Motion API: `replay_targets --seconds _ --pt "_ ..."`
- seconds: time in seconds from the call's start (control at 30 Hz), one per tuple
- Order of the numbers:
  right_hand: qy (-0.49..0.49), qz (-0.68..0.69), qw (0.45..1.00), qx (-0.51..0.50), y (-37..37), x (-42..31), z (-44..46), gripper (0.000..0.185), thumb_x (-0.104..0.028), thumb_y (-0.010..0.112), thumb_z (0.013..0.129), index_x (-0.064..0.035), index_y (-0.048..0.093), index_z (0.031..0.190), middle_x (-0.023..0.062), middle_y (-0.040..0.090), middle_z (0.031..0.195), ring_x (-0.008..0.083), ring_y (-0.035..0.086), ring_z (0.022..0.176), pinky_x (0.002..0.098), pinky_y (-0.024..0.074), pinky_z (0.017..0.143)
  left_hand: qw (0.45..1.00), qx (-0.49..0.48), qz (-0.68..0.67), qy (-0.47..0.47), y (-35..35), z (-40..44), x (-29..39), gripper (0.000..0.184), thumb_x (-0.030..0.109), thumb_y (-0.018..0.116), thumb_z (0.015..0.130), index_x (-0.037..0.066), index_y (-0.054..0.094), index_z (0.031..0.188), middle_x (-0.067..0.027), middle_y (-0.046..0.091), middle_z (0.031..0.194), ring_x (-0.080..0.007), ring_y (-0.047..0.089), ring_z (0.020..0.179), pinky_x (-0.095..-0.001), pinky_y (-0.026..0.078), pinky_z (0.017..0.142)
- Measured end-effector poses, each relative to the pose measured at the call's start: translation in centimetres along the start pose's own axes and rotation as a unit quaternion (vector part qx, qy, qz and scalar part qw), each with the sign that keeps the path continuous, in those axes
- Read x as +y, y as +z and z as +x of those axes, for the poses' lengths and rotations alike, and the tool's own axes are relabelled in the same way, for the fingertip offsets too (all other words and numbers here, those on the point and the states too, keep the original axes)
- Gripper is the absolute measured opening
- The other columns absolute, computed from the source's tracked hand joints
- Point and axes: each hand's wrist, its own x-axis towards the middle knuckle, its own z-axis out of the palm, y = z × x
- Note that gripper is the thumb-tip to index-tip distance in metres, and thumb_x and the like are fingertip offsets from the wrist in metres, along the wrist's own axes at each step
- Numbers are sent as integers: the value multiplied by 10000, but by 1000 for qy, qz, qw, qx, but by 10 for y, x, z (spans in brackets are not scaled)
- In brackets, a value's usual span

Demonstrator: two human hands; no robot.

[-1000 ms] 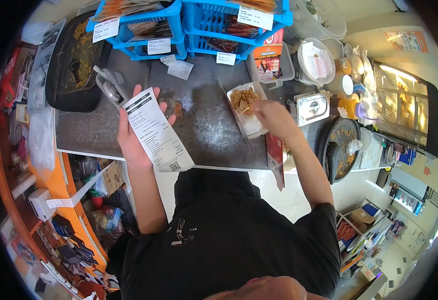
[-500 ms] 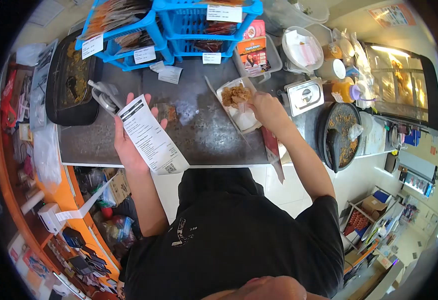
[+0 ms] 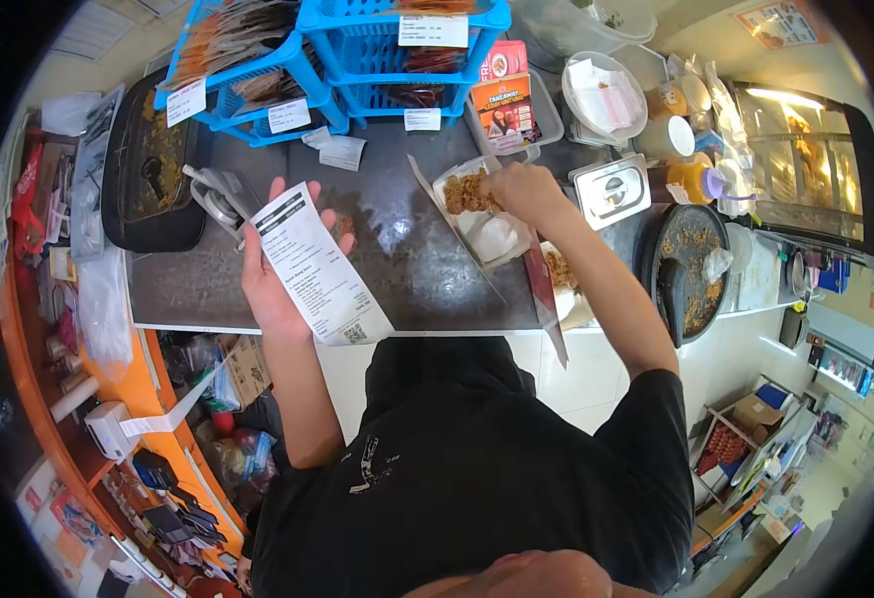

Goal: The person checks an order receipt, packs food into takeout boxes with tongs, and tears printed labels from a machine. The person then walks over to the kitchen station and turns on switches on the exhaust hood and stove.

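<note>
My left hand (image 3: 276, 289) holds a long printed receipt (image 3: 319, 274), its fingertips showing beyond the paper's upper edge. An open takeaway box (image 3: 512, 258) lies at the counter's middle, with a white wrapped bundle (image 3: 498, 236) in its near part. At its far end, my right hand (image 3: 525, 196) is closed at a brown piece of fried chicken (image 3: 470, 192); the fingertips are partly hidden. A second open box with a red outer side (image 3: 546, 299) stands by the front edge under my right forearm, with fried food (image 3: 560, 267) inside.
Blue baskets (image 3: 387, 65) with packets stand at the back. Metal tongs (image 3: 220, 199) lie beside a black pan (image 3: 123, 214) on the left. To the right are a lidded steel container (image 3: 610, 191) and a stone mortar (image 3: 668, 299) with its pestle. A receipt printer (image 3: 110, 431) sits lower left.
My right hand has moved slightly away from me, over the box's far end, and the chicken has shifted with it. More of the second box's food shows. The receipt stays in my left hand.
</note>
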Motion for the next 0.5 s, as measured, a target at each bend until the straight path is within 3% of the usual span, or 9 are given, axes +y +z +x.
replay_targets --seconds 0.1,0.2,0.3,0.5 --pt "25 -55 987 -151 -7 7 13 174 -125 574 847 -190 726 900 90 720 836 296 713 777 434 575 674 1000 2 -3 17 -3 -7 3 598 509 292 1046 209 250 1561 -149 370 1540 -324 558 1238 -588 442 1029" --pt "-46 44 986 -157 4 22 2 132 -99 662 788 -137 723 899 147 711 895 302 709 923 442 577 734 999 10 -16 31 -6 -15 5 600 512 292 1045 211 250 1561 -146 382 1535 -325 555 1245 -588 435 1036" --pt "-17 -89 987 -134 10 24 -11 96 -96 669 774 -108 720 855 133 713 897 302 708 906 451 574 739 999 13 -19 47 -12 -22 9 602 518 291 1044 211 252 1561 -146 393 1529 -326 557 1247 -590 433 1038" --pt "-28 -60 978 -200 33 48 -9 143 -165 637 828 -103 715 931 112 701 948 324 669 931 452 562 776 998 -22 -26 50 -16 -25 11 568 465 263 1063 201 241 1565 -138 337 1570 -333 539 1281 -589 402 1075"
